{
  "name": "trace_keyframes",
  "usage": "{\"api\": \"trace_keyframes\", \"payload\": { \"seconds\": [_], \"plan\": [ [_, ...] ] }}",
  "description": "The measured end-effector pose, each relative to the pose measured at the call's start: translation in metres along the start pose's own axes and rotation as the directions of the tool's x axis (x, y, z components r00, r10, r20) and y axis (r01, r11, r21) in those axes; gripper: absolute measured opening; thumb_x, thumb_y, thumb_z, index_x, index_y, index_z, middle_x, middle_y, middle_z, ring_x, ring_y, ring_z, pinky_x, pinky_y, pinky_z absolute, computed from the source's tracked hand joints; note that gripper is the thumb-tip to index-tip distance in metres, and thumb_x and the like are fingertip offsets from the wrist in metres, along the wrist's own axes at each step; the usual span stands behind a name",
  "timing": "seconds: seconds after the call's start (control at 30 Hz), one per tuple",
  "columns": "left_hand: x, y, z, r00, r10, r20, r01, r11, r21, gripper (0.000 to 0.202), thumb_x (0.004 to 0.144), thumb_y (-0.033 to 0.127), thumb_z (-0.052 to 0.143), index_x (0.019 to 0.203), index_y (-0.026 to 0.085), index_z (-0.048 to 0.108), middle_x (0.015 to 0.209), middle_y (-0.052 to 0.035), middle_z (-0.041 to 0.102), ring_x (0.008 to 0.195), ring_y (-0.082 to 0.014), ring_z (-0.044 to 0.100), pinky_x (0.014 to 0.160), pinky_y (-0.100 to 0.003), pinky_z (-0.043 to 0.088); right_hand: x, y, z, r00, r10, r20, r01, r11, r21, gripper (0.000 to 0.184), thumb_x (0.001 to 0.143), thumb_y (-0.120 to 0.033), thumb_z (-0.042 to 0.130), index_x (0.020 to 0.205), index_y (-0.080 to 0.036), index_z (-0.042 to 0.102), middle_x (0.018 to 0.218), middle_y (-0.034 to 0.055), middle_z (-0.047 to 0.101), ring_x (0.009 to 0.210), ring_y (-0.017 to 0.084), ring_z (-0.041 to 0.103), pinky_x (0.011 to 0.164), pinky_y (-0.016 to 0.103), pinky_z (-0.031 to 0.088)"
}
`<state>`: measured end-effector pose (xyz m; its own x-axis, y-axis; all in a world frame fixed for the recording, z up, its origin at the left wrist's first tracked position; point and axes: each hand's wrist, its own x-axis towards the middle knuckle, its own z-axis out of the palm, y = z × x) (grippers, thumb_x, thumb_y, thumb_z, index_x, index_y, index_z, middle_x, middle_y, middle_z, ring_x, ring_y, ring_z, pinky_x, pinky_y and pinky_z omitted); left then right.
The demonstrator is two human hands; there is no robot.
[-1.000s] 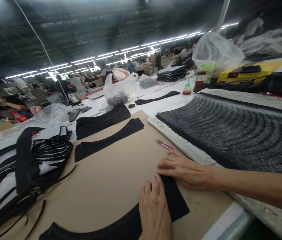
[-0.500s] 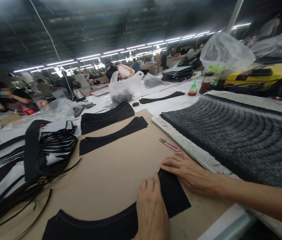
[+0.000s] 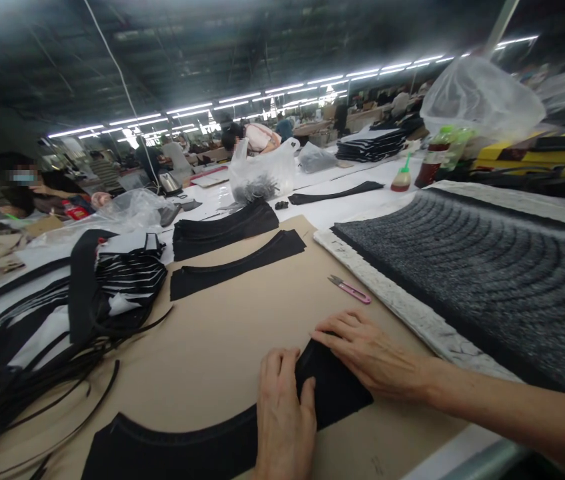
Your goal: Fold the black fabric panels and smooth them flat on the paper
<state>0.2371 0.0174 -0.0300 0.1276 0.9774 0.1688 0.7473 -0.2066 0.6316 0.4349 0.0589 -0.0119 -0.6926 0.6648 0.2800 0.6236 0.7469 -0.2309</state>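
Note:
A curved black fabric piece point(image 3: 202, 448) lies on the brown board, a narrow folded strip running along its upper edge. My left hand point(image 3: 285, 410) rests on the middle of it, fingers along the folded edge and thumb spread to the right. At the right end, my right hand point(image 3: 362, 350) has its fingertips together on the upper corner of the fabric; the thumb is mostly hidden. Pink-handled thread snips point(image 3: 350, 289) lie just beyond my right hand. Farther up the board is another curved black piece point(image 3: 237, 264), with a stack of black pieces point(image 3: 227, 230) behind it.
Black straps and striped pieces point(image 3: 127, 273) are heaped at the left. A dark textured sheet point(image 3: 462, 260) covers the right side. Behind are a white plastic bag point(image 3: 265, 170), a small green-tipped bottle point(image 3: 401, 177) and a yellow box point(image 3: 522, 158). A masked person sits far left.
My left hand has shifted slightly left along the fabric, and its thumb now shows apart. My right hand remains at the upper corner. The whole view has turned slightly.

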Motion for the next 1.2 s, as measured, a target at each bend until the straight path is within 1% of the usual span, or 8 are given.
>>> {"api": "trace_keyframes", "payload": {
  "seconds": [0.1,0.27,0.5,0.67,0.77,0.87,1.03,1.2],
  "plan": [
    [-0.007,-0.008,-0.002,0.995,0.089,0.045,-0.095,0.984,0.151,0.032,0.088,0.005,0.042,0.107,0.019,0.063,0.098,-0.0059,0.059,0.094,-0.0203,0.055,0.088,-0.035,0.047,0.002,-0.004,0.009,0.999,-0.013,0.045,0.012,0.999,0.035,0.047,0.084,-0.007,0.043,0.129,-0.018,0.053,0.117,0.0118,0.06,0.108,0.024,0.05,0.099,0.045,0.032],
    [-0.017,-0.02,0.004,0.961,0.258,0.104,-0.278,0.884,0.375,0.05,0.081,-0.002,0.036,0.124,0.011,0.057,0.098,-0.0092,0.061,0.089,-0.0214,0.055,0.084,-0.036,0.048,0.004,-0.009,0.015,0.997,0.004,0.074,-0.007,0.999,0.048,0.048,0.082,-0.005,0.043,0.125,-0.021,0.056,0.111,0.0091,0.063,0.107,0.023,0.052,0.102,0.046,0.027],
    [-0.022,-0.019,0.011,0.962,0.256,0.091,-0.271,0.886,0.376,0.054,0.075,-0.002,0.042,0.127,0.009,0.055,0.106,-0.0108,0.063,0.096,-0.0256,0.055,0.091,-0.043,0.046,0.008,-0.014,0.014,0.998,0.018,0.068,-0.025,0.995,0.095,0.048,0.083,-0.004,0.042,0.125,-0.024,0.055,0.12,0.0065,0.061,0.116,0.02,0.051,0.108,0.045,0.023],
    [-0.02,-0.016,-0.008,0.993,0.103,0.052,-0.1,0.993,-0.065,0.041,0.083,0.004,0.04,0.113,0.019,0.065,0.103,-0.0068,0.064,0.098,-0.0213,0.056,0.092,-0.037,0.047,0.005,-0.009,0.022,0.999,0.012,0.05,-0.013,1.0,0.026,0.05,0.088,-0.006,0.038,0.132,-0.027,0.05,0.123,0.0057,0.06,0.113,0.019,0.056,0.109,0.047,0.026],
    [-0.016,-0.029,-0.038,0.997,-0.062,-0.048,0.036,0.902,-0.43,0.03,0.086,0.009,0.044,0.099,0.021,0.069,0.102,-0.0046,0.062,0.098,-0.016,0.058,0.09,-0.028,0.047,0.009,-0.014,0.023,1.0,-0.009,-0.027,0.008,0.999,-0.046,0.053,0.088,-0.007,0.038,0.136,-0.028,0.047,0.128,0.0069,0.058,0.114,0.02,0.056,0.109,0.048,0.029],
    [-0.018,-0.048,-0.068,0.984,-0.15,-0.093,0.08,0.85,-0.52,0.023,0.089,0.019,0.047,0.094,0.019,0.069,0.096,-0.0051,0.061,0.092,-0.0162,0.06,0.084,-0.027,0.049,0.018,-0.031,0.023,0.997,-0.064,-0.042,0.061,0.996,-0.067,0.055,0.085,-0.005,0.036,0.135,-0.025,0.049,0.131,0.0081,0.055,0.115,0.02,0.054,0.108,0.047,0.032],
    [-0.045,-0.067,-0.077,0.986,-0.05,-0.157,0.037,0.996,-0.085,0.032,0.093,0.017,0.039,0.111,0.02,0.066,0.104,-0.0068,0.062,0.097,-0.0179,0.058,0.087,-0.031,0.048,0.038,-0.061,0.037,0.99,-0.132,-0.039,0.13,0.99,-0.053,0.052,0.09,-0.006,0.034,0.138,-0.02,0.046,0.13,0.0094,0.056,0.117,0.02,0.052,0.107,0.045,0.033],
    [-0.067,-0.076,-0.052,0.965,0.25,-0.076,-0.207,0.909,0.362,0.037,0.091,0.01,0.041,0.123,0.014,0.058,0.1,-0.0087,0.065,0.091,-0.0223,0.058,0.083,-0.037,0.05,0.038,-0.069,0.058,0.99,-0.136,-0.037,0.133,0.988,-0.074,0.037,0.094,-0.022,0.046,0.13,-0.018,0.053,0.126,0.0078,0.06,0.114,0.022,0.054,0.106,0.045,0.034]
  ]
}}
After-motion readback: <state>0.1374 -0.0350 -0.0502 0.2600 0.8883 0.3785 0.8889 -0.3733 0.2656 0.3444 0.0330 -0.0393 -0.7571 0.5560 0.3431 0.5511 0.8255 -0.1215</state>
